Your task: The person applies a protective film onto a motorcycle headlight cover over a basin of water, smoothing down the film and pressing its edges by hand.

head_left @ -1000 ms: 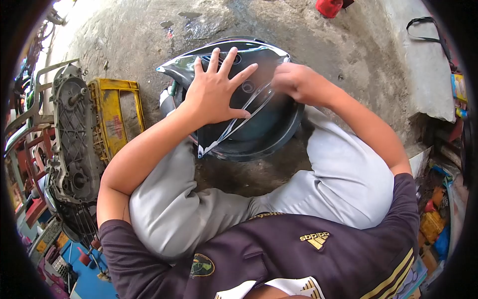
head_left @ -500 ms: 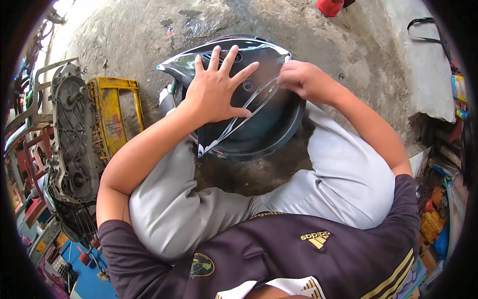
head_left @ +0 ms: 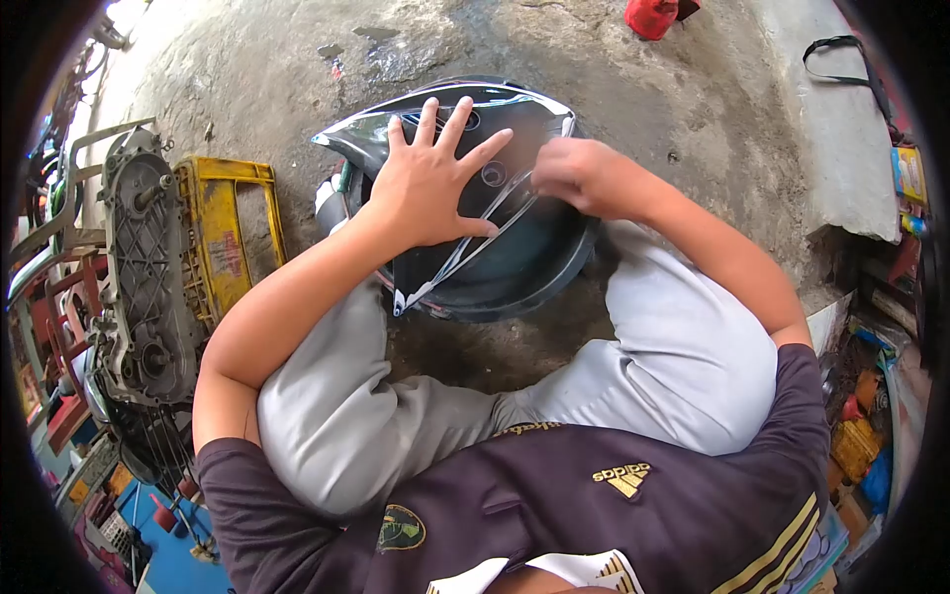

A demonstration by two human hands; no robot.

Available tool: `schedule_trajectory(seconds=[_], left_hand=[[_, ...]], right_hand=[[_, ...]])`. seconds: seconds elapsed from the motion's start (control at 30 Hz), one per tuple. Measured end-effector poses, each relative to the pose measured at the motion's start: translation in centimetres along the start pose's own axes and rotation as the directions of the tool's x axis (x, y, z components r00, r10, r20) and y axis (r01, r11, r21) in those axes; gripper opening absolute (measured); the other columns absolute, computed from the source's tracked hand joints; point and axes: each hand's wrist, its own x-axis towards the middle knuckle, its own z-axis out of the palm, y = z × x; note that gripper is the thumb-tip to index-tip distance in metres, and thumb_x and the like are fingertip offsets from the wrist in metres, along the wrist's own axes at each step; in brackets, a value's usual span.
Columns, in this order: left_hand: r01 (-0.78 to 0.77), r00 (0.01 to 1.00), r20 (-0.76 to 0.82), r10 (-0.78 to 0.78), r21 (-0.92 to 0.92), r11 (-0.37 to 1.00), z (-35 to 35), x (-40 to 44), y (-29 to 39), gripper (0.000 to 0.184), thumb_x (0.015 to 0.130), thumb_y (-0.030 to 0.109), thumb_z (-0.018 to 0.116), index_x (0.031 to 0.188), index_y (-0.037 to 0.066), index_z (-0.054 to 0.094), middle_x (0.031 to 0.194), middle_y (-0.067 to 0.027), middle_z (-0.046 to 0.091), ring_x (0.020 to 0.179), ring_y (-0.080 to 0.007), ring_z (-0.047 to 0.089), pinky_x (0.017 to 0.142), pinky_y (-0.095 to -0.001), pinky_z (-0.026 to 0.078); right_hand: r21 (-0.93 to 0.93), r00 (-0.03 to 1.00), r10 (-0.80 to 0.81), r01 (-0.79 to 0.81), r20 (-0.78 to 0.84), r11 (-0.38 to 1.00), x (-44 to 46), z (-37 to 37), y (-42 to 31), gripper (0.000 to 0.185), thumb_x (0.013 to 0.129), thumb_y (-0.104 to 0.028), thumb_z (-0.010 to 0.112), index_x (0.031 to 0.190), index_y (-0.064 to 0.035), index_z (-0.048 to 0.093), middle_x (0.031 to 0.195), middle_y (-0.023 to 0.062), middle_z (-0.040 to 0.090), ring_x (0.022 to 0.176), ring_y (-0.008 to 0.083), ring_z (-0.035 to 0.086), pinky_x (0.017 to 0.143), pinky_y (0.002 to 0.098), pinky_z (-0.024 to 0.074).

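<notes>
A glossy black motorcycle fairing panel (head_left: 520,119) with pale, shiny edges lies across a round black basin (head_left: 544,267) between my knees. My left hand (head_left: 424,193) rests on the panel with its fingers spread wide and the thumb near the slanting edge. Over the panel's right side, my right hand (head_left: 584,176) is curled closed, its fingertips at that same edge. Motion blurs those fingers, and whatever they may pinch is hidden. A round hole (head_left: 494,174) shows in the panel between the two hands.
To the left stand a grey metal engine casing (head_left: 148,267) and a worn yellow crate (head_left: 223,233). A red object (head_left: 650,18) is on the concrete floor at the top. A black strap (head_left: 841,74) lies on the raised ledge at right, with assorted clutter below.
My right hand has moved left and slightly down along the panel's slanting edge. My left hand stays spread in the same place on the panel.
</notes>
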Motion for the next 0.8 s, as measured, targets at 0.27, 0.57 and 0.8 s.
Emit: schedule_trajectory(seconds=[0.27,0.57,0.8], left_hand=[[-0.011,1.0,-0.026,0.011,0.004,1.0,0.2,0.0,-0.1,0.113,0.078,0.081,0.075,0.172,0.039,0.028,0.176,-0.0234,0.026,0.157,-0.0544,0.031,0.116,-0.0764,0.035],[0.002,1.0,0.016,-0.002,0.0,1.0,-0.3,-0.1,-0.1,0.117,0.077,0.083,0.076,0.173,0.039,0.025,0.178,-0.0224,0.022,0.16,-0.0517,0.027,0.119,-0.0746,0.033],[0.005,1.0,0.023,-0.005,-0.002,1.0,-0.4,-0.2,0.1,0.118,0.076,0.083,0.076,0.173,0.039,0.025,0.178,-0.0221,0.023,0.16,-0.0513,0.027,0.119,-0.0747,0.033]], right_hand=[[0.004,0.999,0.024,-0.024,-0.034,1.0,-0.2,0.4,-0.1,0.013,0.091,-0.005,0.073,0.102,-0.0021,0.07,0.102,0.0144,0.07,0.099,0.038,0.067,0.088,0.0468,0.0552],[0.054,0.976,0.137,-0.13,-0.17,0.99,-0.4,0.3,0.4,0.011,0.092,-0.006,0.074,0.101,-0.0014,0.071,0.101,0.0153,0.07,0.1,0.0372,0.068,0.088,0.0451,0.0558],[0.056,0.971,0.131,-0.122,-0.201,0.991,-0.8,0.2,0.5,0.011,0.092,-0.007,0.074,0.101,-0.0005,0.072,0.099,0.016,0.07,0.095,0.0374,0.069,0.086,0.0446,0.0562]])
